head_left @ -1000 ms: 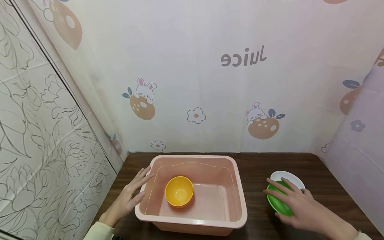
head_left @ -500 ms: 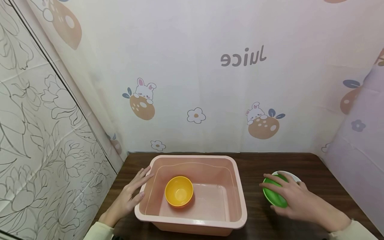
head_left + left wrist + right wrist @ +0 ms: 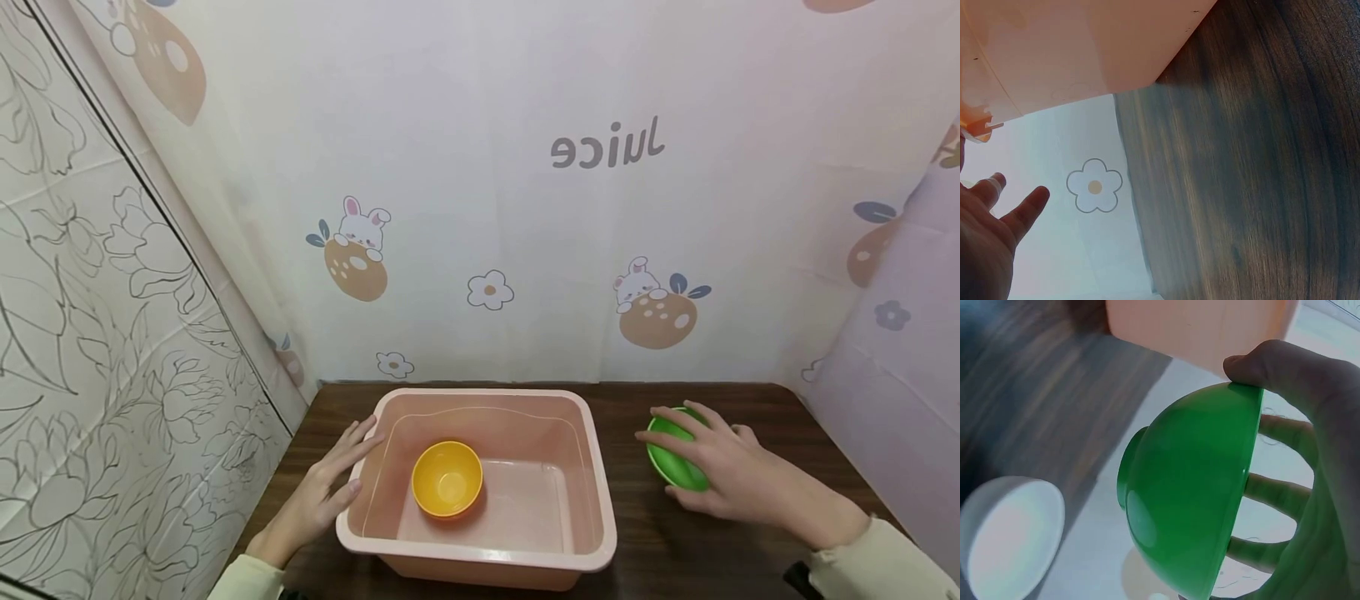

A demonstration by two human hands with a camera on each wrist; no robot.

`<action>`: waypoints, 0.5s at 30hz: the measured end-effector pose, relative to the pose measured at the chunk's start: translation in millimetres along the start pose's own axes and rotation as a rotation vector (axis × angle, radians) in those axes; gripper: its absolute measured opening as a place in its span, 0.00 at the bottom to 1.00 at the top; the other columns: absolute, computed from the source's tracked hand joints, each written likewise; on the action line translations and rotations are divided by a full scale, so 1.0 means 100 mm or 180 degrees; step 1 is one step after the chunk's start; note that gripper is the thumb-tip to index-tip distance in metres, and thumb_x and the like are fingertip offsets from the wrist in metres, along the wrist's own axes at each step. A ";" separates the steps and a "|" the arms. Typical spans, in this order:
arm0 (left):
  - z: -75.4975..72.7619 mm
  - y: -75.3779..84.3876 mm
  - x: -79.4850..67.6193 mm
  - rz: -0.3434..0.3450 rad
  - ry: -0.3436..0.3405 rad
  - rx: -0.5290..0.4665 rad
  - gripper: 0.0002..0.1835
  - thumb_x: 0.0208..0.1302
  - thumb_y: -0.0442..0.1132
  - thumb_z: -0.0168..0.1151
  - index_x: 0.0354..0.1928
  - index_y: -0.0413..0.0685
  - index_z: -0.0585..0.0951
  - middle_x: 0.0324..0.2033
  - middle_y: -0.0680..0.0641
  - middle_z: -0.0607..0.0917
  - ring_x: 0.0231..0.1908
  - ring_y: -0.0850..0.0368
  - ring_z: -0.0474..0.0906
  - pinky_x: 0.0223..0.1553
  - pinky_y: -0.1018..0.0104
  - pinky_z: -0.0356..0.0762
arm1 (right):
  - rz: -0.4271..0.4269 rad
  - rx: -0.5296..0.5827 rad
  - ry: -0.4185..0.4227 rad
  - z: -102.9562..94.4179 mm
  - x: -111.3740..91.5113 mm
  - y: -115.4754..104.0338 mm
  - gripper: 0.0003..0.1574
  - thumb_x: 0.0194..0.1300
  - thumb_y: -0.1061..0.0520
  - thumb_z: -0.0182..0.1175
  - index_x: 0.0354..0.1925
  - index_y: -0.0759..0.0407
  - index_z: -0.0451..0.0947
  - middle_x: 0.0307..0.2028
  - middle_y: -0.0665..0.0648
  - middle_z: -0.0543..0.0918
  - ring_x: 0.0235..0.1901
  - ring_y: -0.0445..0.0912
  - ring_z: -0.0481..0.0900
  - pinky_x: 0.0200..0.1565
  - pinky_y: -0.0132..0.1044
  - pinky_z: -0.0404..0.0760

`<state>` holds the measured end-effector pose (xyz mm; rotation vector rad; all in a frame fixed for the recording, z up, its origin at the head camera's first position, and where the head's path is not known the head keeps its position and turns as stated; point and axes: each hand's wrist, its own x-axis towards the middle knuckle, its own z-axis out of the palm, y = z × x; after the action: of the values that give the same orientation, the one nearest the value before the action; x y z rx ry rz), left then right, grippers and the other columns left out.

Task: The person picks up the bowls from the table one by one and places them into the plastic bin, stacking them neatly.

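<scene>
My right hand (image 3: 731, 467) grips a green bowl (image 3: 1191, 481) from above, thumb on its near rim and fingers reaching across the mouth. In the right wrist view the bowl hangs clear of the dark table, its foot showing. Behind it a white bowl (image 3: 1016, 537) stands on the table; in the head view the right hand and green bowl hide it. My left hand (image 3: 318, 492) rests with spread, fairly straight fingers on the left rim of a pink plastic basin (image 3: 606, 500). Inside that basin, toward its left, sits a yellow bowl (image 3: 447, 479).
The dark wood-grain table (image 3: 630, 533) extends on both sides of the basin. Behind it hangs a pale curtain (image 3: 487, 208) printed with rabbits and flowers. A panel with line-drawn flowers (image 3: 135, 333) closes off the left side.
My right hand has lifted the green bowl off the white one and carried it up and slightly left. The left hand and basin have stayed in place.
</scene>
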<state>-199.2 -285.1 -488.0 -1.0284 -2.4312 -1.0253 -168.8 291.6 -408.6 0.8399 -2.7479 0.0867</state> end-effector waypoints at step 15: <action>-0.01 0.00 -0.01 -0.0049 -0.0036 0.0010 0.30 0.69 0.35 0.56 0.74 0.46 0.72 0.78 0.40 0.63 0.81 0.45 0.49 0.77 0.78 0.40 | -0.0204 -0.0067 0.0114 -0.27 0.32 -0.09 0.37 0.54 0.40 0.75 0.64 0.31 0.78 0.69 0.55 0.72 0.62 0.60 0.70 0.31 0.52 0.78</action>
<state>-198.5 -286.2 -487.6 -1.0186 -2.4527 -1.0231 -183.0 270.4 -374.1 0.9110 -2.6815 0.0597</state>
